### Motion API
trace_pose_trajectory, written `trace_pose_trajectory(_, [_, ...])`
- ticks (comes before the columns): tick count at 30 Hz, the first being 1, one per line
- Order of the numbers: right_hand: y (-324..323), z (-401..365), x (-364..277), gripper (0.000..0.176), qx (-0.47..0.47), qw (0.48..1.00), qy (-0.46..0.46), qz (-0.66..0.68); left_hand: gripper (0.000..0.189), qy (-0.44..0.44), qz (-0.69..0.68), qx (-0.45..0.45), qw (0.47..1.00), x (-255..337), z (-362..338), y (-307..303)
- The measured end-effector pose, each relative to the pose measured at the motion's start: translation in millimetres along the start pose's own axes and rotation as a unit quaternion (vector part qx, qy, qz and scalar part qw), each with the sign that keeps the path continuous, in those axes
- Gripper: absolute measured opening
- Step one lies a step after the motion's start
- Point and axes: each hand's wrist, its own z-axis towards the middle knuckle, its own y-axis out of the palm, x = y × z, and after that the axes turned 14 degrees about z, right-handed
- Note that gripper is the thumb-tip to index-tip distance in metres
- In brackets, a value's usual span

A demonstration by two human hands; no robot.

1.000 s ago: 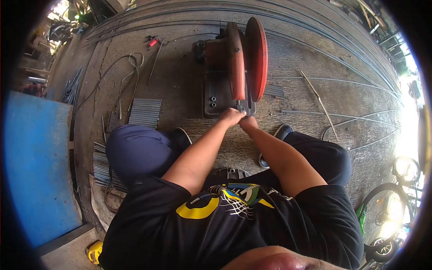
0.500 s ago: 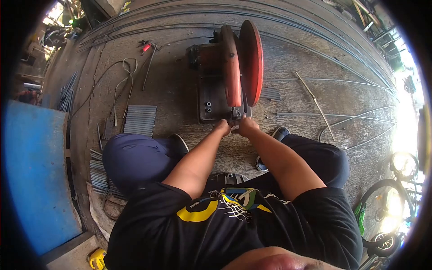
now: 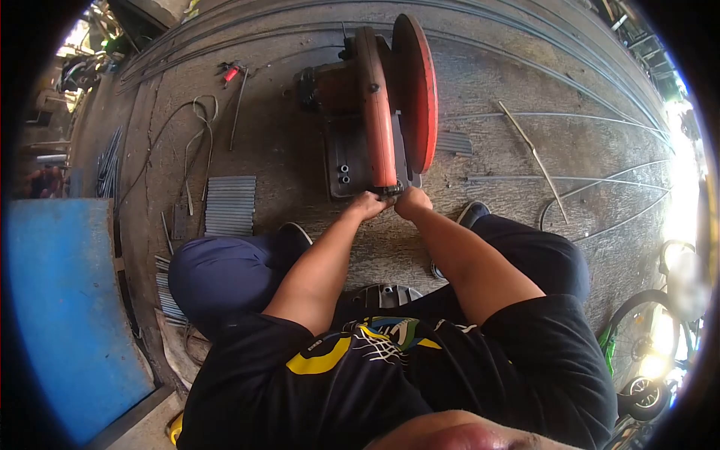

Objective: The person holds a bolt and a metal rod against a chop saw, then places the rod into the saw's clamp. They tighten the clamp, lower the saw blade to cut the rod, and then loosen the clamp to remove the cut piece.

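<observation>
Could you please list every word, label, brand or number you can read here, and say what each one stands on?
Nothing here reads clearly.
black T-shirt: small white lettering by the yellow print, too small and blurred to read.
red cut-off saw: no label, brand or number shows.

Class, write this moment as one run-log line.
left hand: at chop saw front edge | right hand: same spot | cut rods: stacked on floor
</observation>
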Motion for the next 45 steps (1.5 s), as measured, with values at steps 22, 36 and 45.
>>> trace_pose_trajectory(22, [44.1,43.4,42.0,0.049,-0.041,0.991,-0.076,0.107,0.049,-0.087,0.066,0.161,0.981,52.4,-46.9,-21.0])
trace_pose_trajectory(36, [-7.8,135.4,95.5,0.026,0.037,0.983,-0.054,-0.171,0.037,-0.028,-0.354,0.371,0.858,25.7,-67.5,-122.3])
trace_pose_trajectory(45, [-228.6,-41.5,-123.1,0.039,0.089,0.870,-0.292,0.386,0.045,0.097,-0.460,0.134,0.872,121.0,-140.9,-194.8])
